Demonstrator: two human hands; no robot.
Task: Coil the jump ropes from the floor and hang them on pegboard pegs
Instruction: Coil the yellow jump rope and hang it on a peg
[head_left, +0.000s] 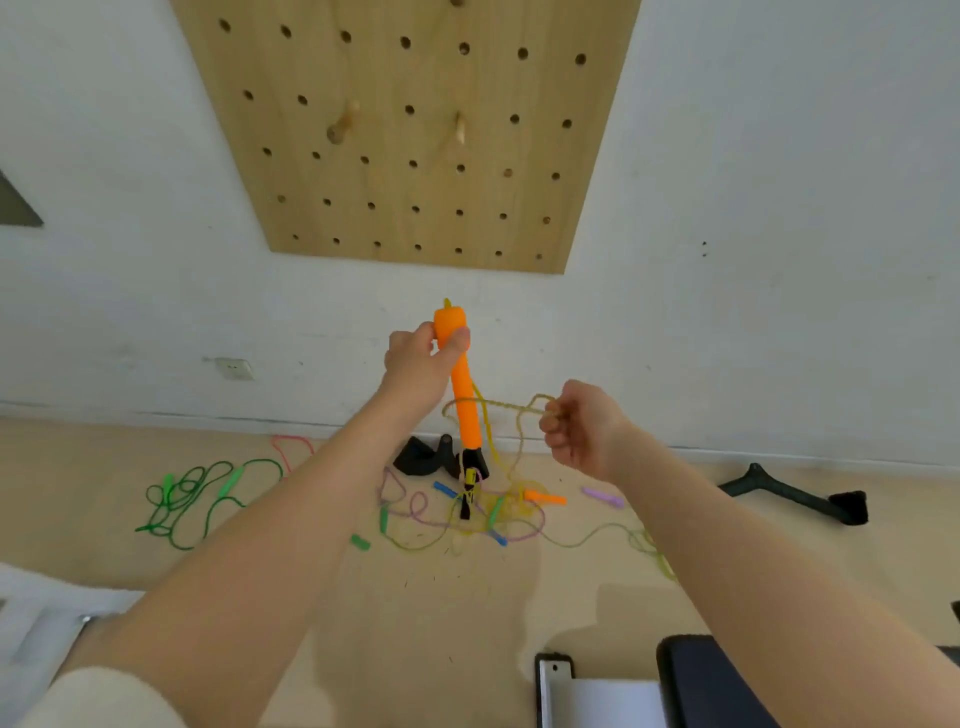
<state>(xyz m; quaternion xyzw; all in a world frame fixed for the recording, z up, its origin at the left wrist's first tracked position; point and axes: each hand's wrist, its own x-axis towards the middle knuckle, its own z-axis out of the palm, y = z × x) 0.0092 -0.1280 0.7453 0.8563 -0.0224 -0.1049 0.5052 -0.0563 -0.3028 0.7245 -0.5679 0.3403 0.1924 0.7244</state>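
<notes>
Hands up in front of wall, below pegboard (405, 135). Left hand (423, 361) has fingers closed round top of orange handle (462, 395), held upright w/ its yellow rope (491, 415) looping off toward 3 o'clock. Right hand (582, 428) has fingers pinched shut on that rope. Two pegs (343, 124) stick out of pegboard at 12 o'clock, nothing on them. On floor (426, 597): green rope (192, 499) at 9 o'clock, well apart from tangled pile (483, 512) of ropes at 6 o'clock under handle.
</notes>
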